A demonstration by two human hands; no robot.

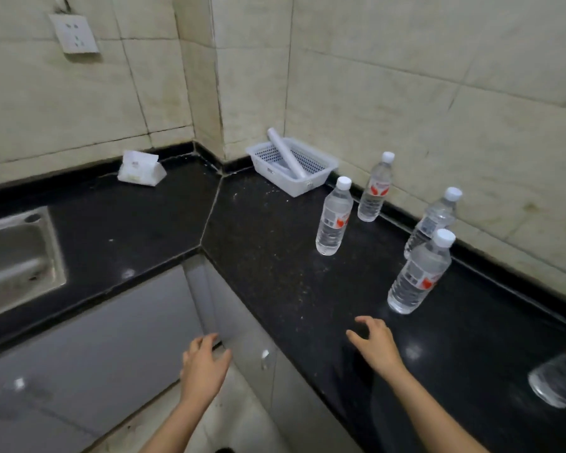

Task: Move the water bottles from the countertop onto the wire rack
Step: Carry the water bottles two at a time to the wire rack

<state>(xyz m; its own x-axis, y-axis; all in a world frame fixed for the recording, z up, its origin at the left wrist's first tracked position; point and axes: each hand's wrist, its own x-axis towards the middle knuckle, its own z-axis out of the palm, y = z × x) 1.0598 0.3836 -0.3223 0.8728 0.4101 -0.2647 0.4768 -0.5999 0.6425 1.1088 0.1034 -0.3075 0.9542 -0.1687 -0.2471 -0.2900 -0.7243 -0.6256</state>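
Clear plastic water bottles, white-capped and red-labelled, stand upright on the black stone countertop (275, 256): nearest bottle (419, 273) just ahead of my right hand (378, 346), second bottle (433, 217) close behind it, third bottle (334, 217) toward the corner, fourth bottle (374, 188) against the wall. A fifth bottle (559, 380) shows blurred at the right frame edge. Both my hands are empty, fingers spread; right hand hovers over the counter, left hand (203, 364) hangs off the front edge, over the cabinet fronts. Wire rack: not in view, so I cannot place the destination. Risk, as I judge it: the nearest pair stand close, and a wide grab could topple the rear one. Open counter lies left of the bottles. White basket (321, 181) fills the corner; tissue pack (141, 168) and sink (17, 256) lie farther left.
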